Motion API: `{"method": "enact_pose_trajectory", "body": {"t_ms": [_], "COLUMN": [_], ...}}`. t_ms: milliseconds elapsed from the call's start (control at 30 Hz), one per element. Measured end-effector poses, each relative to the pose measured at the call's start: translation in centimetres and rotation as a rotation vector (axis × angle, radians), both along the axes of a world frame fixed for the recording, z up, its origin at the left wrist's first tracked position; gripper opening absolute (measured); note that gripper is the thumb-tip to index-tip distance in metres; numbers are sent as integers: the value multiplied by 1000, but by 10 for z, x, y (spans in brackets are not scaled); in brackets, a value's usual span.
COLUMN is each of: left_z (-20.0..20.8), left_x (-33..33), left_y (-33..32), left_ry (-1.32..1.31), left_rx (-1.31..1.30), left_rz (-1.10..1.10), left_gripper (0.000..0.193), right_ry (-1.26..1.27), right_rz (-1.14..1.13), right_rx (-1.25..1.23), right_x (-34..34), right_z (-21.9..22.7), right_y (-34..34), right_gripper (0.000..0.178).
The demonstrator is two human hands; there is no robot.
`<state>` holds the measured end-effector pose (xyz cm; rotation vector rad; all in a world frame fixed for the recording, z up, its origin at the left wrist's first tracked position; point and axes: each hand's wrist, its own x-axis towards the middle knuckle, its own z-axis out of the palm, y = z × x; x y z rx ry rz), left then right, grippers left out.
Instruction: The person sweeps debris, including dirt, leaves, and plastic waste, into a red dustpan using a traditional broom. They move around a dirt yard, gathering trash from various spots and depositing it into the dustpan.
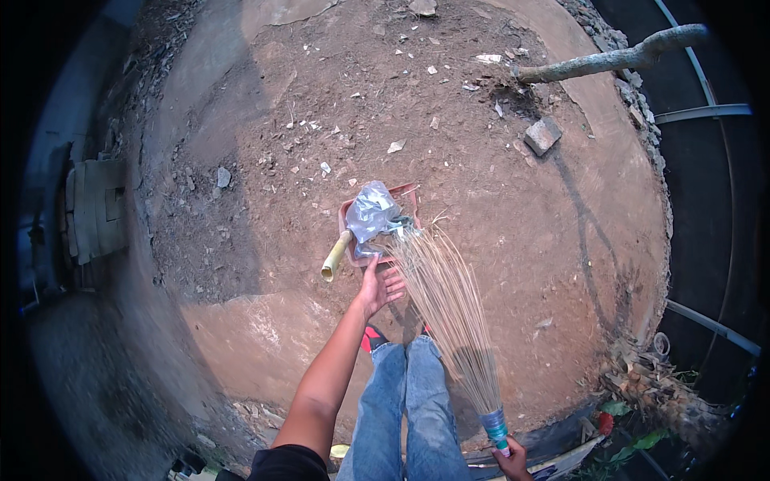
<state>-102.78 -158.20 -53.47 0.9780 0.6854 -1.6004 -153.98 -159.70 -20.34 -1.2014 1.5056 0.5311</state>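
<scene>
right hand [513, 459] cut off at lower edge, dustpan [346, 215] largely hidden under plastic bag [371, 212]

Dustpan on ground ahead
Bag [370, 213] in dustpan [405, 195]; broom [445, 305] right of it, rock [542, 135] far behind right.

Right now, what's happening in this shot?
A person stands on bare dirt ground sweeping litter. The right hand grips the handle of a stick broom, whose bristle tips meet a reddish dustpan. The left hand reaches open to the dustpan's near edge. A crumpled plastic bag sits in it.
</scene>
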Motion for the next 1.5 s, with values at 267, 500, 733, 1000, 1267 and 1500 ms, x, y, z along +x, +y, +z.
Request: {"method": "enact_pose_trajectory", "body": {"t_ms": [267, 500, 733, 1000, 1267, 1500], "left_z": [8, 37, 70, 43, 3, 42], "left_x": [48, 61, 93, 91, -7, -23], "left_y": [-83, -119, -149, -102, -53, -14], "left_ry": [-182, -321, -667, -1277, -1435, -1053], "left_rx": [-202, -196, -25, 356, 625, 699], "left_rz": [-154, -158, 157, -666, -620, 121], "left_gripper": [42, 16, 14, 46, 83, 106], "right_ry": [7, -19, 153, 390, 176, 226], "right_rz": [191, 73, 286, 102, -62, -65], "right_rx": [-225, -109, -269, -254, -345, -101], "right_x": [-74, -109, -188, -241, -166, -147], "right_z": [-33, -16, 3, 0, -39, -63], "right_y": [21, 36, 56, 61, 40, 34], "right_gripper": [34, 32, 44, 45, 40, 35]}}
